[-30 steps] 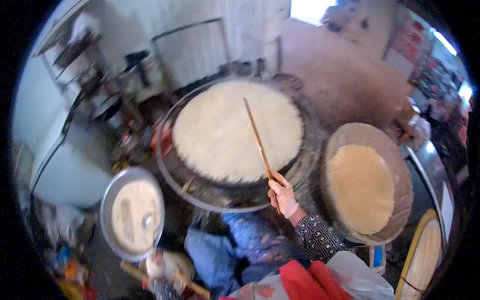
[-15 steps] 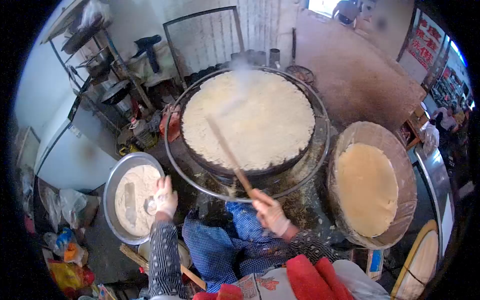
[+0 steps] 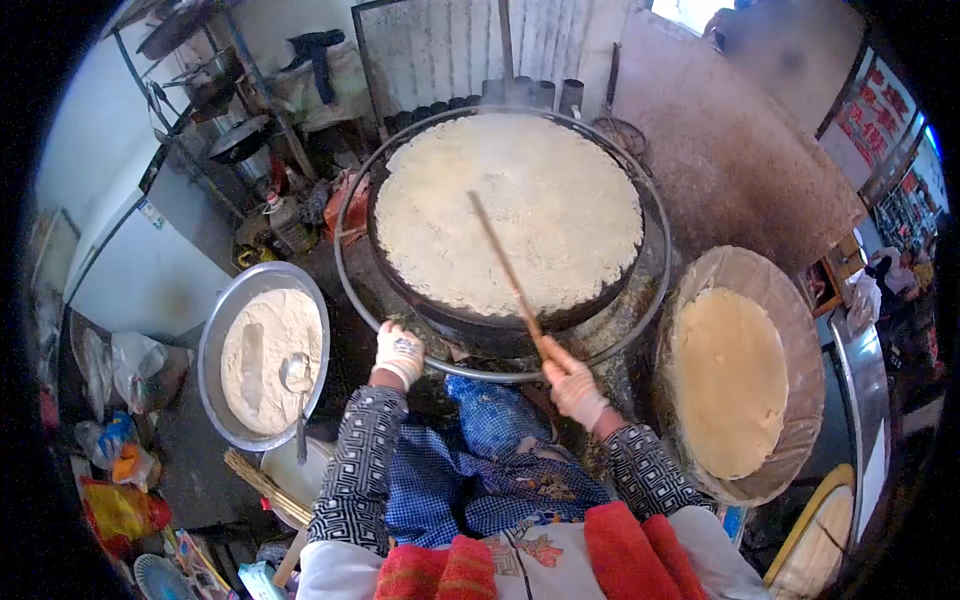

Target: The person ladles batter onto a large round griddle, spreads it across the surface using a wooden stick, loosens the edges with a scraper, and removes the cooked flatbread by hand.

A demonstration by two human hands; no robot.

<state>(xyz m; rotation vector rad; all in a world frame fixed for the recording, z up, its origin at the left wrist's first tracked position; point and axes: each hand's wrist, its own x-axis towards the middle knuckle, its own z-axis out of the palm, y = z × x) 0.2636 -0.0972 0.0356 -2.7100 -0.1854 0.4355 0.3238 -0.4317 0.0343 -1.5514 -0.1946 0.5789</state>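
The pancake (image 3: 540, 200) covers the pan (image 3: 480, 332) (what a spread!). The right hand (image 3: 575, 385) clutches a stick (image 3: 505, 260); the left hand (image 3: 400, 355) grips the ring (image 3: 490, 378) around seven o'clock.

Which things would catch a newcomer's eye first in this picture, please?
Probably the wide, pale layer covering the round pan at upper centre, with a wooden stick slanting over it from the right grip. To its lower left sits a metal basin of pale powder with a spoon in it; to its lower right, a brownish tub holds a yellowish mass.
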